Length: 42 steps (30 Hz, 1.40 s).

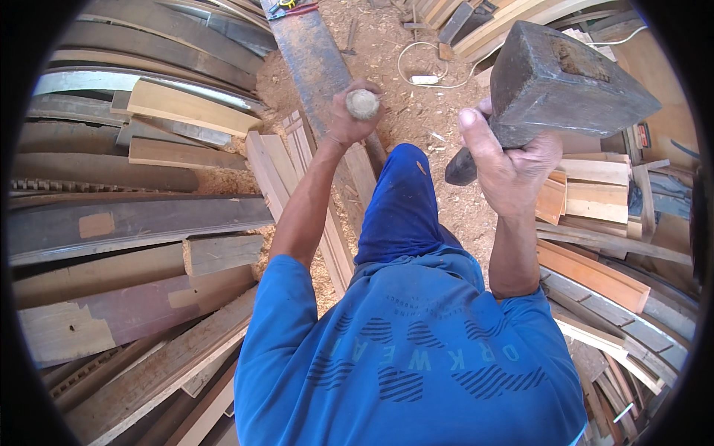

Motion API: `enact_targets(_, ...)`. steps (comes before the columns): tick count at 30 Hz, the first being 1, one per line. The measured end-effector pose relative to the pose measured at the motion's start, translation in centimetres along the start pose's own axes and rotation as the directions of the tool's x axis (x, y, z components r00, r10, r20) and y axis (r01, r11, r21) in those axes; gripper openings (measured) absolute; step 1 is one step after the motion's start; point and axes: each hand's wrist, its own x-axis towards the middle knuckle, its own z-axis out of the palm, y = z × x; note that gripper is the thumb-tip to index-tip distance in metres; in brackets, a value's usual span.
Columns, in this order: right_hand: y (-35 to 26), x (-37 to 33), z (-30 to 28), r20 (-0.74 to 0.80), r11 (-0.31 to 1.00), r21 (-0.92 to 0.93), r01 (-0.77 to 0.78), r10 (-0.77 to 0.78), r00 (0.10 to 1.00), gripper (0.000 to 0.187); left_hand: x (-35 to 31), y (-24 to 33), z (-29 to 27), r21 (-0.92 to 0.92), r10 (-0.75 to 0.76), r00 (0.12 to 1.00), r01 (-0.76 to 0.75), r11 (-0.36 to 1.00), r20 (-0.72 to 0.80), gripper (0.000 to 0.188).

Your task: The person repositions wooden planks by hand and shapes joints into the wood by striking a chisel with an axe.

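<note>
My left hand (353, 128) is closed around an upright tool handle (363, 104), whose pale, worn round end faces up. Whatever lies below that handle is hidden by the hand. Beneath my left hand runs a long wooden beam (312, 63), next to my blue-trousered knee. Raised at the right, my right hand (513, 167) grips a mallet (547, 89) with a large, dark, blocky wooden head. The mallet's dark handle end (461, 167) sticks out past my thumb. The mallet head is well apart from the tool handle.
Stacked boards (134, 215) crowd the left side, and more timber (595, 275) lies at the right. Narrow wood strips (297, 163) rest beside the beam. Shavings cover the floor (387, 44), where a white cord (424, 79) and a hammer-like tool (350, 37) lie.
</note>
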Motion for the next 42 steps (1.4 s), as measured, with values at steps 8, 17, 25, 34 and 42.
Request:
enact_targets(8,7.6,0.1,2.6,0.18,0.895,-0.29,0.338,-0.297,0.938,0.02,-0.1,2.5,-0.3,0.059,0.061,0.995,-0.056,0.997,-0.083,0.022)
enact_targets(17,5.6,1.0,3.6,0.214,0.949,-0.315,-0.004,0.075,0.974,0.023,-1.8,-1.2,-1.0,0.001,-0.125,0.992,0.125,0.992,0.012,0.025)
enact_targets(25,10.7,1.5,3.8,0.535,0.646,-0.727,0.232,0.321,0.782,0.024,-2.4,-1.2,-0.8,0.105,-0.055,0.996,0.047,0.993,0.07,0.027)
enact_targets(34,11.8,0.1,4.5,0.456,0.818,-0.544,0.189,0.099,0.884,0.033,-2.8,-1.2,-0.6,0.181,0.113,0.993,-0.119,0.976,0.038,0.031)
enact_targets(42,10.8,0.9,3.7,0.4,0.89,-0.442,-0.11,0.305,0.864,0.038,-0.2,-1.7,1.7,-0.025,-0.189,0.939,0.19,0.981,-0.287,0.034)
